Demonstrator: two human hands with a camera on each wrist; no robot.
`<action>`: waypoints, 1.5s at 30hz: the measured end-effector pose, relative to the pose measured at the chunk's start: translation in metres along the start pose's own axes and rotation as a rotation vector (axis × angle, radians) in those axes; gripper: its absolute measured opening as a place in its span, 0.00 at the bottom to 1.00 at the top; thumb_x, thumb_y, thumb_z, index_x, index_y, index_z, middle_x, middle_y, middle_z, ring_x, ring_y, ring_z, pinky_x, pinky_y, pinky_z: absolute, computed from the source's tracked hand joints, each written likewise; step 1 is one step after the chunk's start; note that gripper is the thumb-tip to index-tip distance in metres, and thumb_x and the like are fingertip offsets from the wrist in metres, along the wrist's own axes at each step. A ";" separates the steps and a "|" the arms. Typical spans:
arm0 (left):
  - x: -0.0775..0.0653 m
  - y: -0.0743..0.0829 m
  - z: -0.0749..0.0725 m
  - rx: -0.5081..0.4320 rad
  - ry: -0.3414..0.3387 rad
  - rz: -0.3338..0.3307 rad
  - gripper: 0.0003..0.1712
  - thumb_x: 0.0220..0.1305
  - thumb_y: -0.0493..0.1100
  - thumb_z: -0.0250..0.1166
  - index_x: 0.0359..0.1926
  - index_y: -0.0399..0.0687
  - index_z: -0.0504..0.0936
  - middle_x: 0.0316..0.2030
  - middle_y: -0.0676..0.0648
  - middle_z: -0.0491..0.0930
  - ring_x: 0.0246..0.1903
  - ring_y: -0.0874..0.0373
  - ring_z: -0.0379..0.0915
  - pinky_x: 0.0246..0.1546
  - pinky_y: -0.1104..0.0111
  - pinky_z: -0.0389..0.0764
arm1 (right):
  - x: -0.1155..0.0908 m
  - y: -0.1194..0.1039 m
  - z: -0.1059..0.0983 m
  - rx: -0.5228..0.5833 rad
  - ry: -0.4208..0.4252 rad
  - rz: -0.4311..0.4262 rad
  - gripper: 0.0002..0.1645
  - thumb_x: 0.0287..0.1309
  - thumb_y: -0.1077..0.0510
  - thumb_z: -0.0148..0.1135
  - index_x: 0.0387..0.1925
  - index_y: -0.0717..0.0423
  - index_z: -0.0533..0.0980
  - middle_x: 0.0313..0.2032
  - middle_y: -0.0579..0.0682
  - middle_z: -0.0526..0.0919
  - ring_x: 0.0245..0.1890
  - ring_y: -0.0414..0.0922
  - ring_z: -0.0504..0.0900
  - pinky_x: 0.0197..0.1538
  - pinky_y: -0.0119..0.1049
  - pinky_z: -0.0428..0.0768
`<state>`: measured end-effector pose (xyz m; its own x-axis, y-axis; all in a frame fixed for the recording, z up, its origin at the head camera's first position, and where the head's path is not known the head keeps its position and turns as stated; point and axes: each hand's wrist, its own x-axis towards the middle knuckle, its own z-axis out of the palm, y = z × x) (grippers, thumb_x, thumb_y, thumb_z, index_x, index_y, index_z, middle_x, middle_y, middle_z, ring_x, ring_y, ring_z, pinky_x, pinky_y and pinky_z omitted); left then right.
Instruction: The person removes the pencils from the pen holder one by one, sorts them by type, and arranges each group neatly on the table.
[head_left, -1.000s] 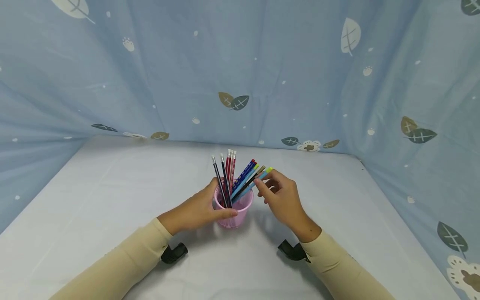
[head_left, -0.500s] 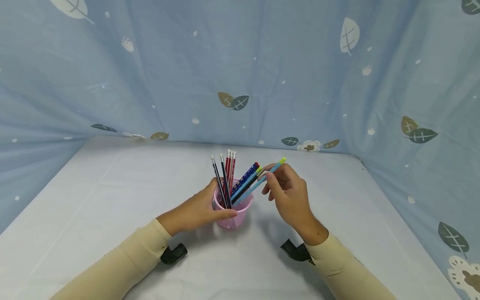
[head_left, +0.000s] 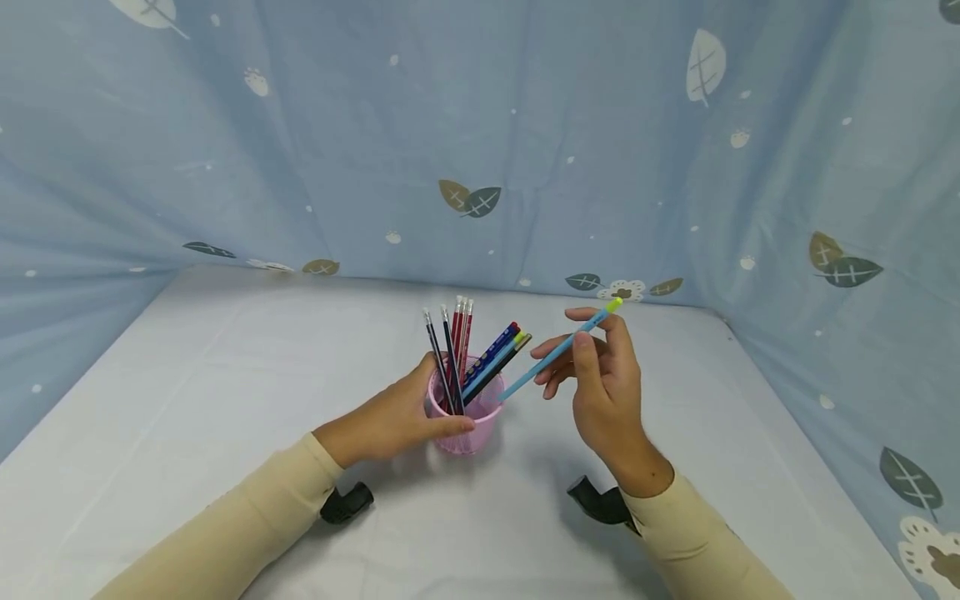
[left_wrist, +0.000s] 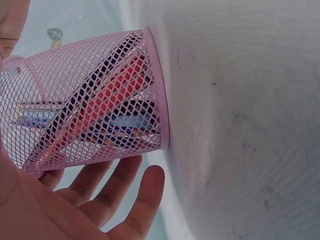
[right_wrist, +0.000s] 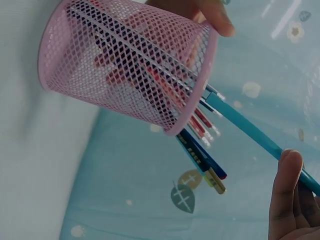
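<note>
My left hand (head_left: 390,425) holds a pink mesh pen cup (head_left: 467,440) on the table, thumb in front and fingers behind it. My right hand (head_left: 611,404) pinches a light blue pen (head_left: 555,354) with a yellow-green end, between thumb and fingers. The pen slants down to the left, its lower tip overlapping the cup's right rim in the head view. In the cup lean red pencils (head_left: 461,337) with white ends, two dark striped pencils (head_left: 435,343), a dark blue dotted pencil (head_left: 491,352), a black pencil (head_left: 498,369) with a gold end, and another light blue pen.
A white cloth covers the table (head_left: 262,350). Behind and at the sides hangs a light blue curtain (head_left: 360,150) printed with leaves. Black wrist mounts (head_left: 347,503) stick out below both cream sleeves (head_left: 240,521).
My right hand has moved right and up, drawing the light blue pen out of the cup's bunch. The left hand and the cup have stayed in place.
</note>
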<state>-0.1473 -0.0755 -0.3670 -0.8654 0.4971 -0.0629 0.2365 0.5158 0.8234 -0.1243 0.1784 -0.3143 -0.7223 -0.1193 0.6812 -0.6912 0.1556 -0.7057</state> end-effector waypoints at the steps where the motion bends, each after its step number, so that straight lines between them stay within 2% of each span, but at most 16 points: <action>1: 0.000 0.000 0.000 -0.004 -0.001 0.002 0.51 0.55 0.68 0.71 0.70 0.60 0.53 0.58 0.50 0.77 0.53 0.59 0.75 0.54 0.57 0.76 | 0.001 -0.001 -0.001 0.000 0.003 0.000 0.17 0.78 0.60 0.41 0.59 0.69 0.63 0.33 0.47 0.87 0.21 0.40 0.84 0.23 0.33 0.82; 8: 0.001 0.000 -0.001 -0.018 -0.005 0.024 0.51 0.54 0.67 0.72 0.70 0.60 0.53 0.60 0.52 0.75 0.57 0.59 0.74 0.59 0.55 0.74 | 0.005 -0.003 -0.008 -0.010 0.022 0.035 0.17 0.79 0.59 0.40 0.59 0.66 0.65 0.31 0.43 0.86 0.18 0.42 0.82 0.22 0.33 0.81; 16: 0.001 0.000 -0.001 -0.021 -0.009 0.007 0.51 0.55 0.67 0.72 0.70 0.61 0.53 0.60 0.51 0.76 0.56 0.58 0.74 0.58 0.55 0.75 | 0.010 0.008 -0.013 0.006 0.015 0.105 0.18 0.79 0.59 0.40 0.60 0.68 0.65 0.28 0.44 0.86 0.18 0.45 0.81 0.21 0.31 0.79; 23: 0.000 -0.002 0.000 -0.021 -0.008 0.006 0.51 0.56 0.66 0.71 0.70 0.61 0.53 0.58 0.51 0.77 0.54 0.59 0.75 0.56 0.56 0.75 | 0.013 0.019 -0.013 -0.030 0.004 0.252 0.19 0.79 0.56 0.41 0.61 0.62 0.67 0.27 0.52 0.84 0.18 0.46 0.80 0.20 0.34 0.79; 32: 0.000 -0.003 -0.001 -0.023 -0.009 0.022 0.50 0.55 0.67 0.71 0.69 0.61 0.53 0.58 0.51 0.76 0.54 0.59 0.75 0.56 0.56 0.75 | 0.015 0.042 -0.018 -0.018 -0.100 0.461 0.19 0.79 0.50 0.41 0.63 0.52 0.67 0.28 0.55 0.83 0.18 0.48 0.79 0.23 0.36 0.81; 37: 0.001 -0.002 -0.001 -0.030 -0.014 0.020 0.50 0.55 0.68 0.71 0.70 0.60 0.53 0.58 0.51 0.76 0.53 0.59 0.75 0.56 0.57 0.76 | 0.014 0.053 -0.018 -0.004 -0.161 0.567 0.19 0.79 0.54 0.41 0.64 0.51 0.66 0.29 0.59 0.84 0.19 0.46 0.79 0.24 0.35 0.81; 45: 0.002 -0.001 -0.001 -0.046 -0.018 0.023 0.51 0.55 0.67 0.71 0.70 0.61 0.53 0.59 0.51 0.76 0.54 0.59 0.75 0.57 0.57 0.75 | 0.012 0.068 -0.016 -0.007 -0.225 0.742 0.21 0.74 0.60 0.43 0.65 0.51 0.66 0.28 0.53 0.86 0.20 0.46 0.77 0.24 0.34 0.80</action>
<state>-0.1493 -0.0758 -0.3678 -0.8516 0.5214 -0.0536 0.2354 0.4717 0.8497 -0.1797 0.2034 -0.3506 -0.9838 -0.1774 -0.0262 -0.0248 0.2790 -0.9600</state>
